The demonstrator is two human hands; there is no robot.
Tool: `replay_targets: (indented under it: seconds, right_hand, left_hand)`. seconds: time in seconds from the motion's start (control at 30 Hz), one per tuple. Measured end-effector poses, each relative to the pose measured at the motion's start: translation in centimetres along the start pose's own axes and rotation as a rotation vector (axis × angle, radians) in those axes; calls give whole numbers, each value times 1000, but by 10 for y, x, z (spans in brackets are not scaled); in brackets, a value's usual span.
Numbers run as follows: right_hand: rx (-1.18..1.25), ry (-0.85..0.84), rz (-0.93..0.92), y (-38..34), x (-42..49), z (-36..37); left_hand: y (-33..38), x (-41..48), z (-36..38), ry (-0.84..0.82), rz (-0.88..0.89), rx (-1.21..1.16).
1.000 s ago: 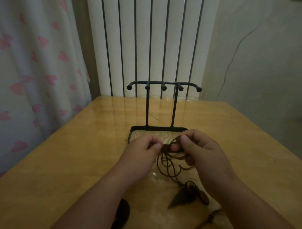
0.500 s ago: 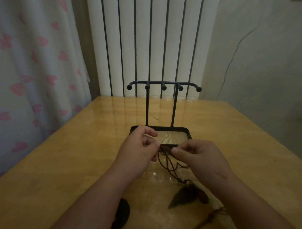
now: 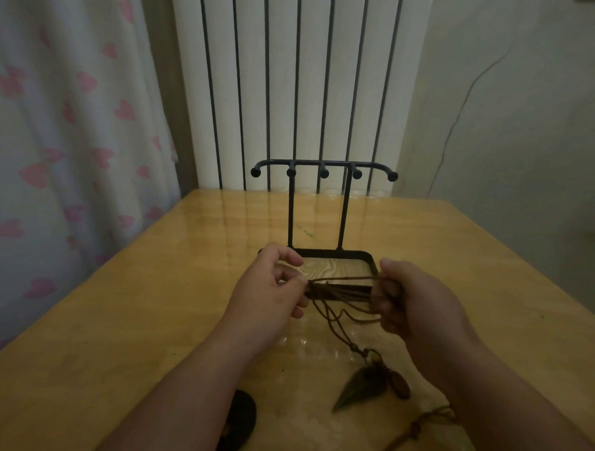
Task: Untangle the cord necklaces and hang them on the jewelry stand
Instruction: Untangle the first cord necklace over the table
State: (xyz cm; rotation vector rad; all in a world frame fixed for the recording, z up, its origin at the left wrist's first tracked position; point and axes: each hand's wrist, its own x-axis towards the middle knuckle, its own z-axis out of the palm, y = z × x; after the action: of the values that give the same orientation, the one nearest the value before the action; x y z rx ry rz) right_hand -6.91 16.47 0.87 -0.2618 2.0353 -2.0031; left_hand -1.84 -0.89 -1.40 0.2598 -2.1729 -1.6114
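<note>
I have the cord necklaces [image 3: 342, 286] stretched as a dark bundle between my two hands, raised just above the tabletop [image 3: 124, 315] in front of the base of the jewelry stand [image 3: 368, 256]. My left hand [image 3: 271, 293] pinches one end of the bundle between thumb and fingertips, and my right hand [image 3: 413, 299] has its fingers curled round the other end, so both are clamped on cord. From the taut span several strands droop in loose loops and run down to an arrowhead pendant [image 3: 359, 385] and an oval pendant [image 3: 401, 387], which lie touching each other on the tabletop. A separate knotted cord [image 3: 428, 423] lies near the lower edge on my right, and a dark object [image 3: 240, 416] sits partly hidden under my left forearm; I cannot tell what it is. I judge the job to be in its early part: the strands cross and wrap one another, so the untangling is under way but not finished, and all five pegs [image 3: 324, 173] on the top bar are bare, so nothing has been hung. What remains is to separate each necklace, lift it clear and loop it over a peg.
</note>
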Motion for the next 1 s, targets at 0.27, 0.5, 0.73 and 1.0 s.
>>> replay_targets:
  seconds: [0.27,0.5,0.73,1.0]
  right_hand:
    - [-659,73,-388,8,-6,8]
    - [-1153,103,-612,9,-3,15]
    - [-824,82,-489,13,3,16]
    - [-423,287,-403,2,-1,4]
  left_hand:
    - [3,-3,2,-22,26,13]
    - [3,-3,3,-37,44,73]
    - [4,-3,5,-54,43,66]
    - [-1,2,-1,48,-29,107]
